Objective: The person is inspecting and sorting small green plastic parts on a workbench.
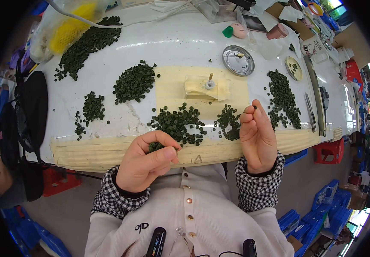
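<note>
My left hand [148,160] is curled over the table's front edge, thumb and forefinger together. Several small dark green rings [155,146] show in the hollow of that hand. My right hand [258,139] is raised at the right, its fingertips pinching one small dark piece [255,108]. Between the hands lie a heap of dark green rings [178,122] and a smaller heap [229,121]. Beyond them a tape-wrapped block [195,88] holds an upright thin pin [211,77] with a pale collar round its foot.
More ring heaps lie on the left [134,82], far left [93,43] and right [284,98]. A round metal lid [238,60], a small yellowish dish [294,68] and tweezers [310,111] are at the right. A black bag [35,111] hangs at the left edge.
</note>
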A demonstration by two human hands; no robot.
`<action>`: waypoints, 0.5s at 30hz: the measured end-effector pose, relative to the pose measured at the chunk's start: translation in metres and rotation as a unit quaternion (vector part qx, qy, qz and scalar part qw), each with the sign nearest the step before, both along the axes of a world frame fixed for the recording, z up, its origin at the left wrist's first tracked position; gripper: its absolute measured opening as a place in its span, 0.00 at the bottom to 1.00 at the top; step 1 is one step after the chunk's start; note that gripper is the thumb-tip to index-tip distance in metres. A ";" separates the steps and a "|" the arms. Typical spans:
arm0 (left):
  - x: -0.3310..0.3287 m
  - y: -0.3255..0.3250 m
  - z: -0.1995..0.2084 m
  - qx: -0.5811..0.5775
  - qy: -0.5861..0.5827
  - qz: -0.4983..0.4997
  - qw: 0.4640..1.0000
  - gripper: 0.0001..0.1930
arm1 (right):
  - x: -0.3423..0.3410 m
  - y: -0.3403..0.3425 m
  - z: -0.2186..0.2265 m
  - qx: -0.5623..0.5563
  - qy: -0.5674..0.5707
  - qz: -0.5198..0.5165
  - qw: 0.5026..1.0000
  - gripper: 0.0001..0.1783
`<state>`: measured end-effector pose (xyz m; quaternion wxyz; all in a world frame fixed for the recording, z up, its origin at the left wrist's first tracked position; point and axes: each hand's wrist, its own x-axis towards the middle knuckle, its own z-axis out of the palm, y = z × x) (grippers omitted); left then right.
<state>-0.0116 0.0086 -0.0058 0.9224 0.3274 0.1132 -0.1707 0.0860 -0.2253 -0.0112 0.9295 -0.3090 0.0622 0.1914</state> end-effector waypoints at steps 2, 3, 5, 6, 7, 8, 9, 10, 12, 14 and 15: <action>0.000 0.000 0.000 -0.003 0.000 -0.002 1.000 0.06 | -0.001 0.000 -0.002 0.016 -0.001 0.013 1.000 0.11; 0.000 0.000 0.000 -0.005 -0.001 -0.002 1.000 0.06 | -0.001 0.000 -0.004 0.037 -0.002 0.024 0.999 0.10; 0.001 -0.002 0.000 -0.010 -0.002 -0.003 1.000 0.06 | -0.002 0.002 -0.004 0.059 -0.001 0.039 0.997 0.08; 0.001 -0.002 0.000 -0.009 -0.002 -0.003 1.000 0.06 | -0.003 0.004 -0.004 0.062 0.002 0.044 0.997 0.07; 0.001 -0.003 0.001 -0.008 -0.002 -0.002 1.000 0.06 | -0.004 0.006 -0.004 0.064 0.006 0.048 0.997 0.06; 0.002 -0.003 0.002 -0.007 -0.002 -0.002 1.000 0.06 | -0.005 0.007 -0.003 0.051 0.005 0.051 0.997 0.06; 0.002 -0.003 0.002 -0.007 -0.002 -0.003 1.000 0.06 | -0.005 0.008 -0.003 0.038 0.005 0.054 0.998 0.05; 0.003 -0.003 0.002 -0.006 -0.002 -0.003 1.000 0.06 | -0.006 0.008 -0.003 0.025 0.004 0.056 0.998 0.05; 0.004 -0.003 0.003 -0.005 -0.002 -0.005 1.000 0.06 | -0.007 0.010 -0.001 0.017 0.008 0.057 0.998 0.04; 0.005 -0.004 0.004 -0.003 -0.002 -0.006 1.000 0.06 | -0.006 0.011 0.000 0.013 0.004 0.057 0.998 0.04; 0.005 -0.004 0.004 -0.002 -0.002 -0.006 1.000 0.06 | -0.005 0.011 0.001 0.014 -0.001 0.056 0.998 0.04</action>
